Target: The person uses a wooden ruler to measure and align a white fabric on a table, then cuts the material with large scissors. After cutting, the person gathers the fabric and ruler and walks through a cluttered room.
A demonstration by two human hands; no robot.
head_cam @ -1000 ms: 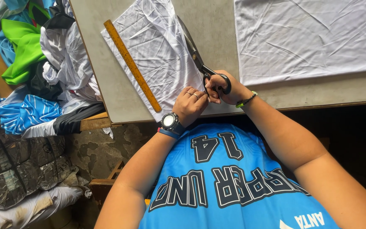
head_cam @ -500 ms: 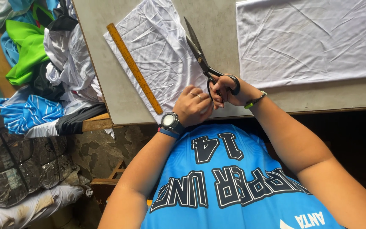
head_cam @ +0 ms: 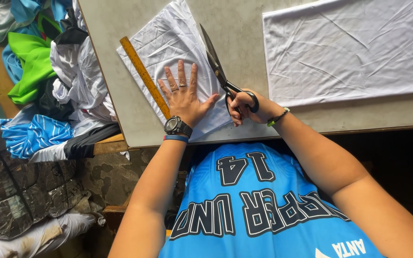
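1. The white cloth piece (head_cam: 178, 52) lies flat near the front edge of the grey tabletop (head_cam: 244, 28), slightly askew.
2. The left hand (head_cam: 183, 95) presses down on it, palm flat, fingers spread.
3. The right hand (head_cam: 247, 107) is curled through the handles of black scissors (head_cam: 218, 67), whose blades stand parted over the cloth's right edge.
4. A yellow wooden ruler (head_cam: 144, 76) lies along the cloth's left edge, just beside the left hand.
5. A second, larger white cloth (head_cam: 350, 48) lies well apart to the right.
6. Left of the tabletop, a heap of green, blue and white fabric (head_cam: 48, 71) is piled.
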